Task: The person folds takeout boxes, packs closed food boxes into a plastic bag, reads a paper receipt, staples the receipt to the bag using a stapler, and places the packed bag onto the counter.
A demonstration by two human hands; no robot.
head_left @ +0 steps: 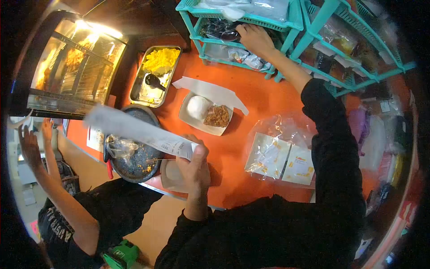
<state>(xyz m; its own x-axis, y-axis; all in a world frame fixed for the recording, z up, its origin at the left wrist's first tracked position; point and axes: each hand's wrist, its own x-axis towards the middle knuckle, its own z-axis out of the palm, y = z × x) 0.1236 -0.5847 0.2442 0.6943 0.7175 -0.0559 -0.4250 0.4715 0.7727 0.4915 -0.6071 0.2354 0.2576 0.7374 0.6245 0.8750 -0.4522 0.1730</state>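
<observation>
My left hand (192,168) is closed around one end of a long white printed packet (148,133), its far end blurred. Up at the teal shelf rack (244,19), my right hand (256,39) reaches into the middle tier with curled fingers. They touch dark, glossy items that look like black plastic spoons (229,35); what is between the fingertips is hidden. On the orange counter between my hands sits an open paper food box (204,127), holding a white rice mound (197,106) and a brown shredded or fried food (217,116).
A steel tray (134,96) holds yellow food and a black scoop. Nearby are a stone mortar (127,172), a lit display case (74,67), folded boxes in clear plastic (280,157) and a pale container (174,175). Another person's arm (67,193) is at the left.
</observation>
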